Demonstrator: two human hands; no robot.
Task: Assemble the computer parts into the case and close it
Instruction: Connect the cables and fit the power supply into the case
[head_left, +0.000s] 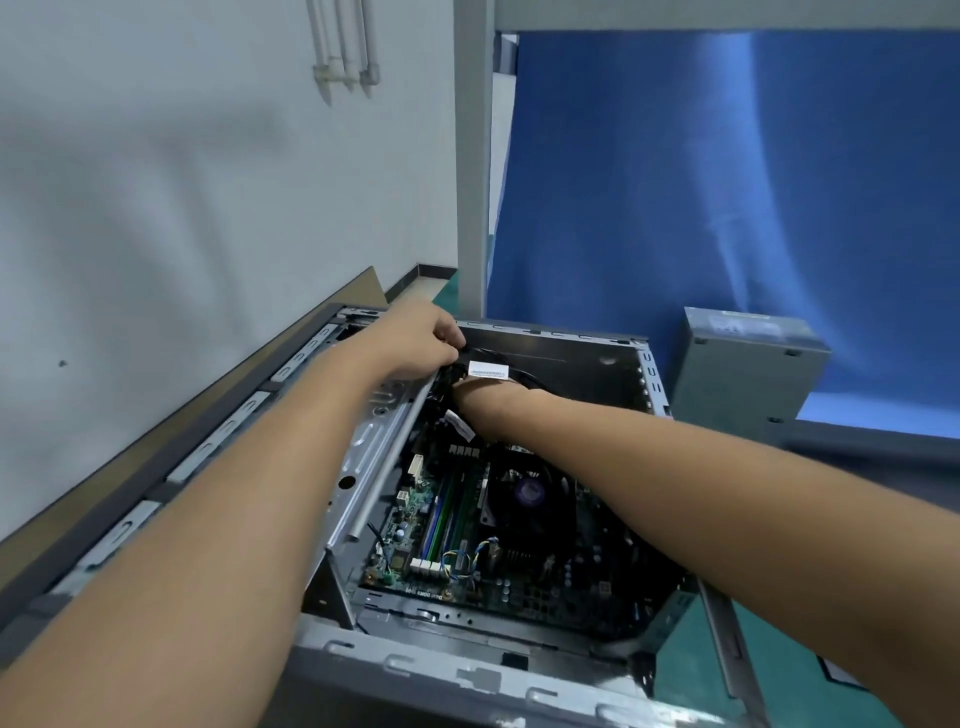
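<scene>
Head view: case (467, 670) lies open on the bench's left side by the wall, with the board (441, 525) seated inside. Our left hand (421, 338) pinches the cables (519, 376) at the case's far wall, likely lifting them clear for routing. Right hand (480, 402) reaches under them. Its fingers are hidden, so we can't tell its grip. Grey box (743, 364) stands far right, probably the PSU.

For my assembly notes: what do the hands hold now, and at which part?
The left hand pinches the black cable bundle close to its white label. The right hand reaches under it; its grip is hidden.
</scene>
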